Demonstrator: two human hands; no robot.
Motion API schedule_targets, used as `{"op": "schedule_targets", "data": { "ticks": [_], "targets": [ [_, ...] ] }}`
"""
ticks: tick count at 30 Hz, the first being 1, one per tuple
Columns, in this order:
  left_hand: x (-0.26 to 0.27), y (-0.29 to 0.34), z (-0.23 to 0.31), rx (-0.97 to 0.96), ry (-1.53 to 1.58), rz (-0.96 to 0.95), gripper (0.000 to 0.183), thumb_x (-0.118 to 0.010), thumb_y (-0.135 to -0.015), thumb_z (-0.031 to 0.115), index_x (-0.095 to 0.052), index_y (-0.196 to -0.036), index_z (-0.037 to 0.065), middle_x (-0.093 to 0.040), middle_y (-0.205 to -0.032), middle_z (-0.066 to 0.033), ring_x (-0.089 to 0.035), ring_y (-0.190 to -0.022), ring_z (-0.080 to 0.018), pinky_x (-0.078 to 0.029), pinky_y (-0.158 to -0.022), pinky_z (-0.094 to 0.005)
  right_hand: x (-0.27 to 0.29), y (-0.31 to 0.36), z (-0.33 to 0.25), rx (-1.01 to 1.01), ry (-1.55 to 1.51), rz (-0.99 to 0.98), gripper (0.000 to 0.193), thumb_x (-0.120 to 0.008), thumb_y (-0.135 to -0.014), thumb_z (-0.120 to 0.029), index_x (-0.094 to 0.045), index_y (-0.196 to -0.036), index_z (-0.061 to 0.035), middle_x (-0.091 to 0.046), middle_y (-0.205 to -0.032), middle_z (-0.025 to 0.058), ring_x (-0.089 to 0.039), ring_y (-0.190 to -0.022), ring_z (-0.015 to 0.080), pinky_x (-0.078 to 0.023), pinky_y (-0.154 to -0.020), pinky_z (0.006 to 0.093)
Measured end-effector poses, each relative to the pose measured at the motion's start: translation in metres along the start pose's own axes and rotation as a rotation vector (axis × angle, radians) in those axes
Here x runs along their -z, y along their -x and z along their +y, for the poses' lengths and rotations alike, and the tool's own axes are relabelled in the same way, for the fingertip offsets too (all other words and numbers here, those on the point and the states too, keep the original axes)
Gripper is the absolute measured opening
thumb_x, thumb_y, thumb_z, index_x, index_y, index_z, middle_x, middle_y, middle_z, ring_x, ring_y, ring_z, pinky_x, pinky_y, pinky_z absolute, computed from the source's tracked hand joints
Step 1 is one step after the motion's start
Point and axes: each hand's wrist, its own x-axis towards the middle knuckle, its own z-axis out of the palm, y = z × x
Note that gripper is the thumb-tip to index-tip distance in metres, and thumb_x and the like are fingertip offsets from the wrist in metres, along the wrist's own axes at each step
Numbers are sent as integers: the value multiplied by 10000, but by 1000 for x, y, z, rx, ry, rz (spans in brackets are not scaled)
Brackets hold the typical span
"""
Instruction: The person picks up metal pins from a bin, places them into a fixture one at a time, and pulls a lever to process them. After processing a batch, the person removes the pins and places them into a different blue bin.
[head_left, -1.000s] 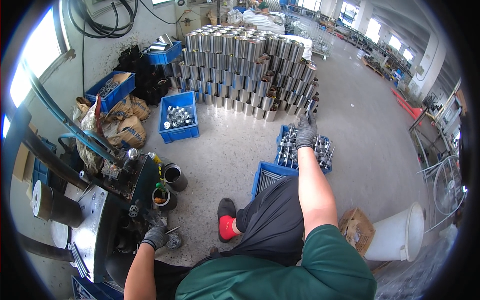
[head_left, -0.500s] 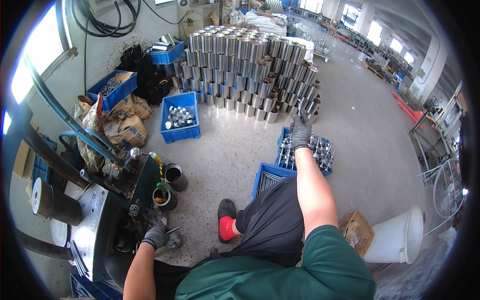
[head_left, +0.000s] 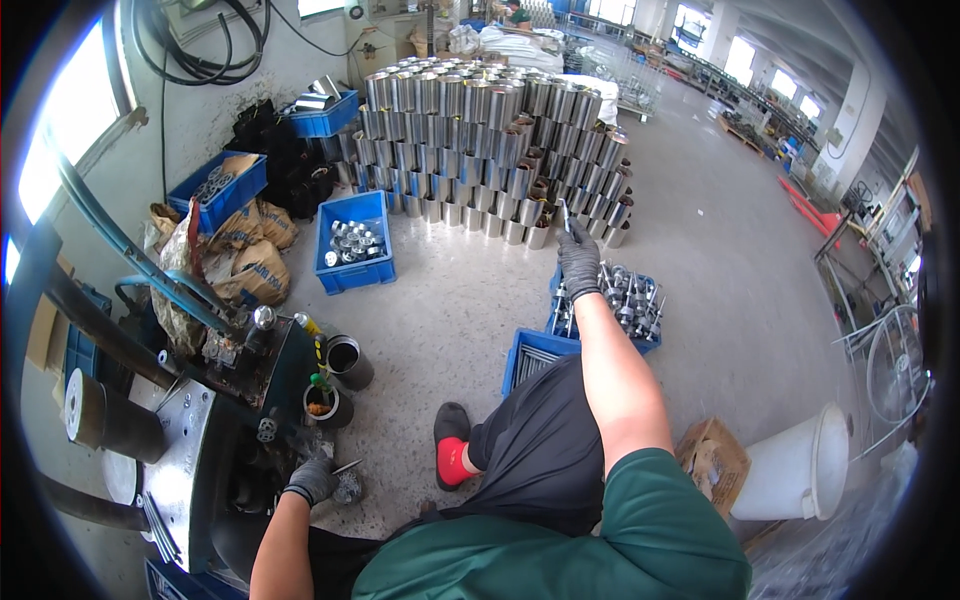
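My right hand [head_left: 579,262], in a grey glove, is raised on a stretched arm just beyond a blue crate of rotor-like parts on shafts [head_left: 630,305]. Its fingers close round a slim metal shaft [head_left: 566,216], whose upper end sticks up past them. My left hand [head_left: 313,479], gloved too, is low beside the dark machine [head_left: 225,410]. The fingers on that side look curled, but what they grip is hidden. A thin rod [head_left: 347,467] juts out next to them, above a round grey metal piece [head_left: 348,488].
A second blue crate [head_left: 515,365] with rods stands by my knee. Two dark cylindrical pots [head_left: 349,362] stand near the machine. Stacked steel cylinders [head_left: 455,150] rise ahead, with a blue crate [head_left: 357,272] of metal parts before them. At right are a cardboard box [head_left: 715,455] and white bucket [head_left: 785,465].
My right hand has shifted a little left and lower with the shaft, away from above the crate of rotor-like parts. The left hand has stayed nearly still.
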Motion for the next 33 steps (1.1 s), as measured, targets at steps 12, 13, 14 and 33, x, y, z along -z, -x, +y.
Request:
{"op": "schedule_targets", "data": {
  "ticks": [12, 13, 14, 33],
  "targets": [
    [-1, -1, -1, -12, -7, -33, 415, -613, -864, 225, -710, -1230, 56, -687, -1233, -239, -643, -1190, -378, -499, -1025, -453, 2, -3, 0, 46, -28, 56, 424, -761, -924, -107, -648, -1330, -67, -530, -710, -61, -418, -527, 52, -335, -458, 235],
    [-1, -1, -1, -12, -7, -33, 422, -616, -864, 228, -704, -1238, 53, -685, -1238, -242, -640, -1195, -379, -497, -1030, -453, 5, -3, -5, 103, -36, 133, 409, -754, -929, -110, -649, -1323, -75, -536, -718, -57, -415, -527, 51, -337, -455, 236],
    [-1, -1, -1, -12, -7, -32, 430, -619, -864, 231, -699, -1246, 49, -682, -1243, -245, -638, -1200, -380, -495, -1035, -452, 9, -4, -10, 160, -43, 212, 395, -748, -934, -113, -650, -1315, -82, -543, -725, -54, -412, -527, 51, -339, -452, 237],
    [-12, -8, -13, -8, -14, -57, 470, -618, -876, 233, -667, -1294, 24, -633, -1329, -266, -603, -1257, -381, -479, -1071, -440, 12, 10, -46, 113, -364, 278, 409, -738, -932, -66, -627, -1317, 16, -655, -1181, 37, -572, -990, 119, -482, -922, 252]
  ]
}}
